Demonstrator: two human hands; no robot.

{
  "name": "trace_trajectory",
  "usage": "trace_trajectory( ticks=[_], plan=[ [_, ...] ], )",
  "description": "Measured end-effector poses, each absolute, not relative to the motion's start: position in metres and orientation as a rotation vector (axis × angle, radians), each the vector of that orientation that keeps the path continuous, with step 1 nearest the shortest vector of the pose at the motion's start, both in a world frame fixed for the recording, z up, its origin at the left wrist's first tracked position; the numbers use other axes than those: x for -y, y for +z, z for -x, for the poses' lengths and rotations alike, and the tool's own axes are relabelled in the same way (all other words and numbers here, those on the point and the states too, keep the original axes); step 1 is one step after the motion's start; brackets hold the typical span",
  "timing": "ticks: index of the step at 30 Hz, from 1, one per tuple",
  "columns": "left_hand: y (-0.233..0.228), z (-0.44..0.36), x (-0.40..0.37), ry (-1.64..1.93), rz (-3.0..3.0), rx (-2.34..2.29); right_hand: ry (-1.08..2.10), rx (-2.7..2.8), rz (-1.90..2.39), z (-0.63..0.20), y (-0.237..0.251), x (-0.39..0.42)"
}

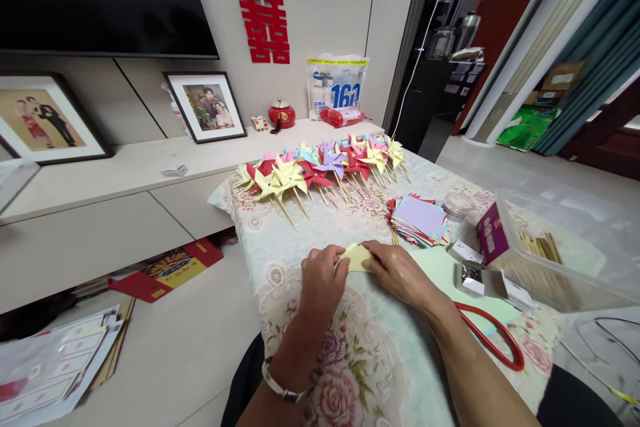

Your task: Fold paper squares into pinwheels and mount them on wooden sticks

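Observation:
A pale yellow sheet of paper (357, 258), partly folded, is held between my two hands above the flowered tablecloth. My left hand (321, 277) pinches its left side, with thumb and fingers closed. On the other side my right hand (397, 270) grips the right edge. Just beyond lies a stack of coloured paper squares (419, 217), a purple one on top. Several finished paper pinwheels (315, 175) on sticks lie in rows at the table's far side. A red looped handle (500, 337) shows beside my right forearm; its other end is hidden.
Right of my hands are a pale green sheet (434, 263), a small open box of metal fasteners (470, 278), a round clear container (457, 204) and a clear plastic bin (560, 280) holding wooden sticks. A white cabinet (135, 177) with framed photos borders the table's far left.

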State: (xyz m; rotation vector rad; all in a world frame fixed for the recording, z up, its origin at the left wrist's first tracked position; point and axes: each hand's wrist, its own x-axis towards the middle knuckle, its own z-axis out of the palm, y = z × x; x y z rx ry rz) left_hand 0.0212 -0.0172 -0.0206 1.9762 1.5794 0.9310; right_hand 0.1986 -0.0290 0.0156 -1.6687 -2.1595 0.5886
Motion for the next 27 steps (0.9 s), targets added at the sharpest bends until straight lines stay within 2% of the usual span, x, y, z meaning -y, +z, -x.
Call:
trace_trajectory(
  ticks=[27],
  plan=[
    [-0.020,-0.029,0.016,0.695,-2.238,-1.780,0.426,2.248,1.879,-0.187,0.020,0.030]
  ],
)
